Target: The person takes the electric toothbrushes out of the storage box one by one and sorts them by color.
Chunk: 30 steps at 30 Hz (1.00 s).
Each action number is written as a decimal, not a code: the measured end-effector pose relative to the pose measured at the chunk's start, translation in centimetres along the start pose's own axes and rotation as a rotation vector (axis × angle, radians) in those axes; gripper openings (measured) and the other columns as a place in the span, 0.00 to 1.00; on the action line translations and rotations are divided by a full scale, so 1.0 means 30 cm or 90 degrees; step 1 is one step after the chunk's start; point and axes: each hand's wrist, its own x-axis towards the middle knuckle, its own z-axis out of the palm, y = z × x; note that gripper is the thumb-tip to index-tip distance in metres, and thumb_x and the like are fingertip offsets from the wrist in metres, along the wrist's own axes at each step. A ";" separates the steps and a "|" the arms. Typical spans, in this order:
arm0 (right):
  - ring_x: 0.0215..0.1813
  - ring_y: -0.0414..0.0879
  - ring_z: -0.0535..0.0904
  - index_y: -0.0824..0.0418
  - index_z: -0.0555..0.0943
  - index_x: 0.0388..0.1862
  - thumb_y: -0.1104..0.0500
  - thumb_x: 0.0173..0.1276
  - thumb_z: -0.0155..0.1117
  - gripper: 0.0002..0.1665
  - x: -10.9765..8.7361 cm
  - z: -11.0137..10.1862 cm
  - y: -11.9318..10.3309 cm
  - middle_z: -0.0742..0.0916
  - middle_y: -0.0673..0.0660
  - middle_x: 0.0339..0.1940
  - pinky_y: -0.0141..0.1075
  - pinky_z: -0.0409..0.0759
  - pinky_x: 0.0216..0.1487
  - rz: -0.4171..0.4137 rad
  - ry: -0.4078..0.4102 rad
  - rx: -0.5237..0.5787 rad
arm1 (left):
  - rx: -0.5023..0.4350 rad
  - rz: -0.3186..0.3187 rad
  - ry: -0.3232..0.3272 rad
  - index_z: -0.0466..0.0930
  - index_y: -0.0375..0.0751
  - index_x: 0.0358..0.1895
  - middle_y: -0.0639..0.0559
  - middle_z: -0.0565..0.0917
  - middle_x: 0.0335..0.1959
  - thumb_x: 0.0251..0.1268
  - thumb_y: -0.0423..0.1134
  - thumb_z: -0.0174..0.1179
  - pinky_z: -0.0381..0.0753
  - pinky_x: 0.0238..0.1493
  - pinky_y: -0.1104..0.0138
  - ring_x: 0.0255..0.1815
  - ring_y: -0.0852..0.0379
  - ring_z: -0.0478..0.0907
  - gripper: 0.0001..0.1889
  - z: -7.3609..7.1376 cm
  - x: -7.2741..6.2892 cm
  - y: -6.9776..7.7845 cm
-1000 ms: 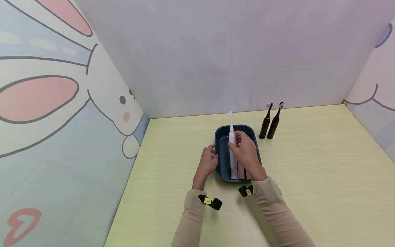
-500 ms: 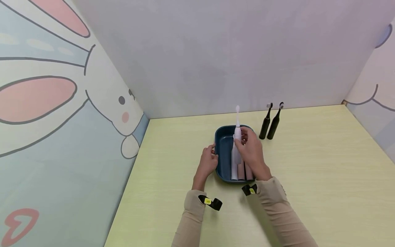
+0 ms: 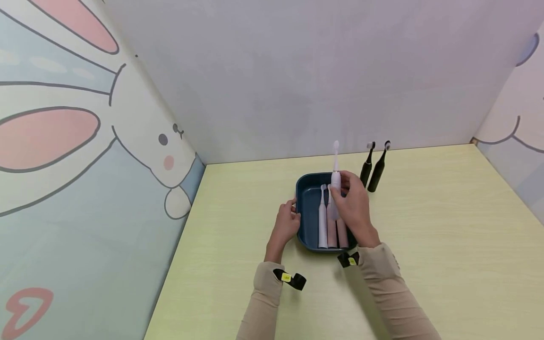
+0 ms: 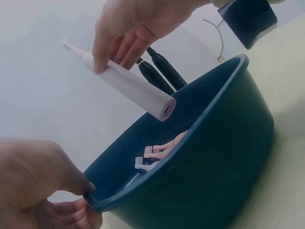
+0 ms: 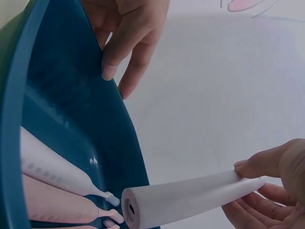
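My right hand (image 3: 354,200) pinches a white electric toothbrush (image 3: 335,180) by its upper handle, between thumb and fingers. The brush is held over the right part of a dark blue plastic bin (image 3: 308,224), head pointing away and its base (image 4: 167,109) nearer me. At the bin's left side, my left hand (image 3: 285,221) grips the rim, thumb on the inside and fingers outside, as the left wrist view shows. Inside the bin lie another white electric toothbrush (image 3: 322,229) and two pink electric toothbrushes (image 5: 62,200), side by side; my right hand partly covers the rightmost one.
Two black electric toothbrushes (image 3: 377,174) stand upright on the pale wooden table (image 3: 446,212), behind and right of the bin. A grey-white wall (image 3: 272,94) rises at the table's back edge. Rabbit-patterned panels (image 3: 144,141) flank the table.
My right hand has carried the white electric toothbrush rightward and slightly away from me, uncovering the toothbrushes in the bin. My left hand has stayed at the rim.
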 end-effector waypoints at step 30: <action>0.48 0.57 0.78 0.70 0.71 0.59 0.68 0.62 0.64 0.26 0.036 -0.081 0.055 0.79 0.68 0.51 0.52 0.79 0.51 0.002 0.121 -0.004 | 0.006 -0.005 -0.002 0.63 0.39 0.70 0.45 0.70 0.46 0.70 0.32 0.48 0.72 0.37 0.68 0.36 0.57 0.70 0.25 -0.003 0.002 -0.010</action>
